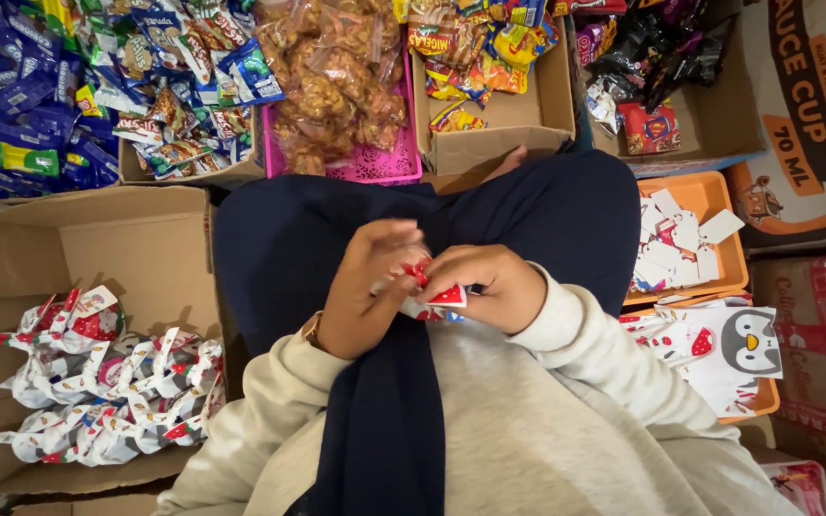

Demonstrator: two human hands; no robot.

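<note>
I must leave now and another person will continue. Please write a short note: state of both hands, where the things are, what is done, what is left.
Left hand: fingers closed on the top of a small red-and-white packet over the lap.
Right hand: pinching the same packet at its red tag.
Done: a pile of tied packets lies in the cardboard box on the left.
Left: blank tags in the orange tray, printed bags beside it, snacks in boxes ahead.

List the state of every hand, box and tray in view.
left hand: pinching a small bag
right hand: gripping small bag by its red-and-white top
cardboard box: open, part-filled with tied bags
orange tray: holds white tags
pink basket: heaped with clear snack bags
</note>
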